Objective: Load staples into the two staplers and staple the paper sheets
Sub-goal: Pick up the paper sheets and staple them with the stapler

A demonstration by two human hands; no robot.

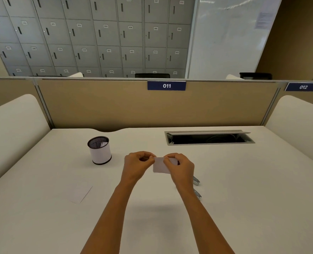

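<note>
My left hand point(137, 165) and my right hand point(181, 166) meet above the middle of the white desk point(243, 198), both pinching a small white paper sheet point(160, 165) held a little off the surface. Something small and dark shows inside the left fingers; I cannot tell what it is. Two metal staplers lie on the desk just right of my right forearm, one point(196, 181) nearer the hand and one point(197, 194) closer to me; the arm hides most of each. Another white paper sheet point(81, 192) lies flat at the left.
A black mesh pen cup point(99, 150) with a white wrap stands at the back left. An open cable tray point(208, 138) is cut into the desk at the back right. A tan partition point(115, 105) bounds the far edge, with white side panels left and right.
</note>
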